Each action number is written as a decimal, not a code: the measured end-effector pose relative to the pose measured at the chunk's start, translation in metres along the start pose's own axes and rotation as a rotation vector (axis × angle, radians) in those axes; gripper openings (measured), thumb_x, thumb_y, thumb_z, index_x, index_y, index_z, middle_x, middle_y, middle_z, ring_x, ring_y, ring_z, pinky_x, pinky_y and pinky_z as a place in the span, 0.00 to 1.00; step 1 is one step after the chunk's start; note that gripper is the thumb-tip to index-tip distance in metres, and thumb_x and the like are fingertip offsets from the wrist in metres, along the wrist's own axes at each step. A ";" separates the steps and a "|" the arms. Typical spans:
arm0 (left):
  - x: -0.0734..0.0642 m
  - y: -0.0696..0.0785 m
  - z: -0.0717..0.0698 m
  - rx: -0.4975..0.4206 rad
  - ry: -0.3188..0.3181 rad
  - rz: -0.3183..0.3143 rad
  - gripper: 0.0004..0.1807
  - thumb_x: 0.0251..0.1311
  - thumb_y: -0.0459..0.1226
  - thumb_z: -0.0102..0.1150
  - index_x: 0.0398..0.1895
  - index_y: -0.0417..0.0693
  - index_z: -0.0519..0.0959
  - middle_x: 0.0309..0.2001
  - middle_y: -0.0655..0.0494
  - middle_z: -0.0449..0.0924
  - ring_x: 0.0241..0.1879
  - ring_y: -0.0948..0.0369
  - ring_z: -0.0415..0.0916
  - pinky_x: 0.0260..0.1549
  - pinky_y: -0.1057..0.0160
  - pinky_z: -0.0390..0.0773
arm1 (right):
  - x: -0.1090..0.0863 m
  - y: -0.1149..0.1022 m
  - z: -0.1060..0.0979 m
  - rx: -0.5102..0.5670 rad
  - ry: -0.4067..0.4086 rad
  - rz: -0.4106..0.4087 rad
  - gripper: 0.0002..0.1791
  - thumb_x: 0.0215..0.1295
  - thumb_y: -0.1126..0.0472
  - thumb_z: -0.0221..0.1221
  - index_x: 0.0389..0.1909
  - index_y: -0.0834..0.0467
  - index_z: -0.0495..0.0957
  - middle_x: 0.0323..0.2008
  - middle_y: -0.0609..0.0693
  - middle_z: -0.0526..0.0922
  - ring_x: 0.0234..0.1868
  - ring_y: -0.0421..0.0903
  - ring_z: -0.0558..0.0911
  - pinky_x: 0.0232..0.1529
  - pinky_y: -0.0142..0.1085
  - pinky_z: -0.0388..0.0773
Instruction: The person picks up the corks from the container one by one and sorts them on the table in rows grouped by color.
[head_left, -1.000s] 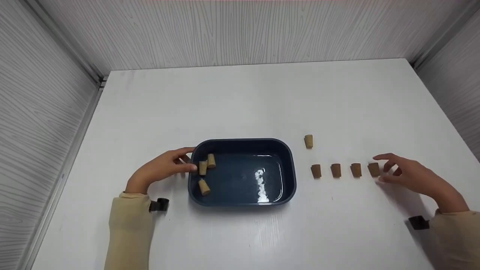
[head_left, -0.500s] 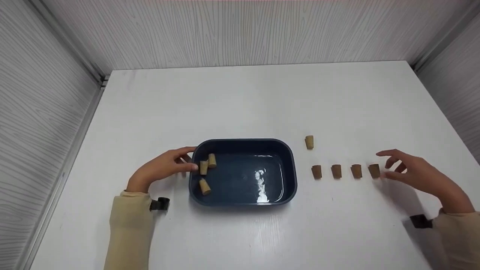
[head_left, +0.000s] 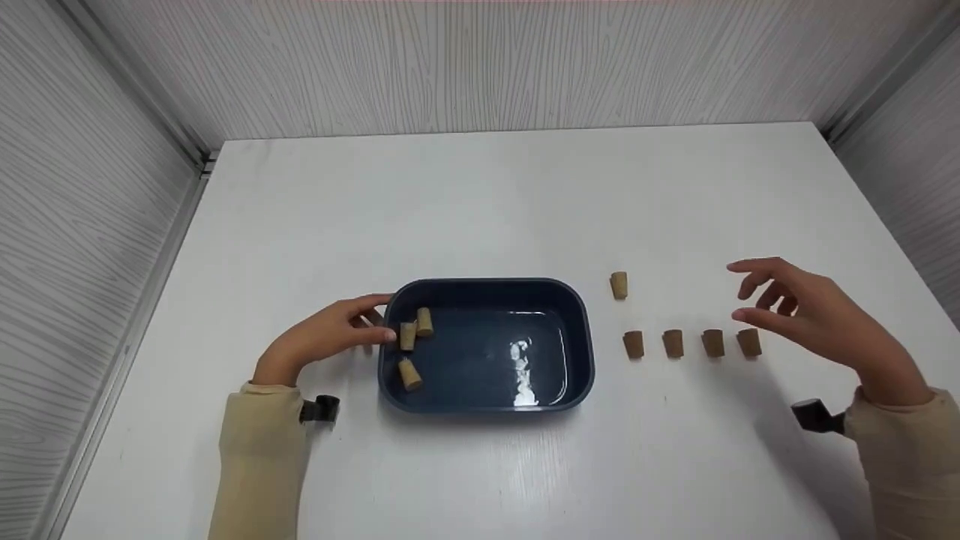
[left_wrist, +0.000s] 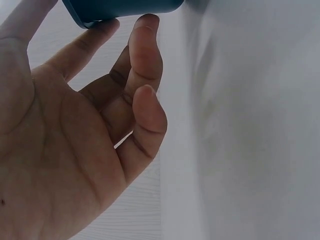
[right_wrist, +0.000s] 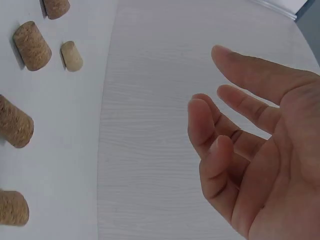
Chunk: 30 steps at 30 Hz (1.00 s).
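My left hand (head_left: 322,334) holds the left end of a dark blue plastic tub (head_left: 480,409), its thumb over the rim and the other fingers along the outer wall. In the left wrist view the tub's wall (left_wrist: 125,7) shows at the fingertips. Three tapered cork stoppers (head_left: 409,373) lie inside the tub's left end. To its right, several darker cork stoppers (head_left: 673,343) form a row, with a lighter cork stopper (head_left: 619,285) behind them. My right hand (head_left: 810,311) hovers over the row's right end, fingers loosely bent and holding nothing; the right wrist view shows cork stoppers (right_wrist: 32,46) beside it.
A white tabletop (head_left: 480,202) lies under everything. Wood-grain panels (head_left: 495,67) stand behind it and on both sides. A small black wrist camera (head_left: 324,409) sits by the left sleeve, another black wrist camera (head_left: 814,416) by the right one.
My right hand has let go of the rightmost cork stopper in the row, drawn back slightly, then risen away and to the left. The left hand and tub stay put.
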<state>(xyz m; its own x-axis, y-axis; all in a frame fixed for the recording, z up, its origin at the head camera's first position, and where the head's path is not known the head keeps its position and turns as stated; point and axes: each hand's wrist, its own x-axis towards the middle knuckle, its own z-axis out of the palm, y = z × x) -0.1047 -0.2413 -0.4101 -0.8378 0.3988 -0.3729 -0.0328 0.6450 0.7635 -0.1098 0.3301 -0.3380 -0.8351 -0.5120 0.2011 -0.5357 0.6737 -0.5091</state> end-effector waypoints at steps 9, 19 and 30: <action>0.000 -0.001 0.003 -0.004 -0.001 -0.001 0.40 0.62 0.54 0.59 0.74 0.52 0.59 0.48 0.46 0.77 0.39 0.56 0.77 0.43 0.58 0.73 | 0.027 -0.024 0.014 0.051 0.026 -0.049 0.32 0.54 0.74 0.66 0.60 0.56 0.71 0.35 0.42 0.76 0.27 0.30 0.76 0.26 0.25 0.69; -0.002 0.000 0.003 -0.009 0.001 0.007 0.38 0.62 0.53 0.59 0.73 0.53 0.60 0.48 0.46 0.77 0.39 0.56 0.78 0.43 0.58 0.73 | 0.055 -0.050 0.031 0.097 -0.013 -0.116 0.30 0.57 0.71 0.66 0.61 0.58 0.69 0.36 0.47 0.78 0.28 0.31 0.75 0.27 0.24 0.70; -0.001 0.001 0.001 0.009 0.002 -0.002 0.39 0.62 0.55 0.59 0.73 0.54 0.60 0.50 0.47 0.77 0.42 0.56 0.78 0.45 0.58 0.72 | 0.077 -0.076 0.033 0.139 -0.011 -0.182 0.30 0.56 0.72 0.66 0.61 0.60 0.69 0.36 0.51 0.78 0.28 0.32 0.75 0.26 0.24 0.69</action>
<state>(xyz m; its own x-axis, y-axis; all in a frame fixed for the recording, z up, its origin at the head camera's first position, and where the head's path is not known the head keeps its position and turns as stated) -0.1037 -0.2405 -0.4093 -0.8391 0.3960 -0.3731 -0.0293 0.6518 0.7578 -0.1290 0.2222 -0.3116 -0.7243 -0.6250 0.2912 -0.6544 0.4900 -0.5759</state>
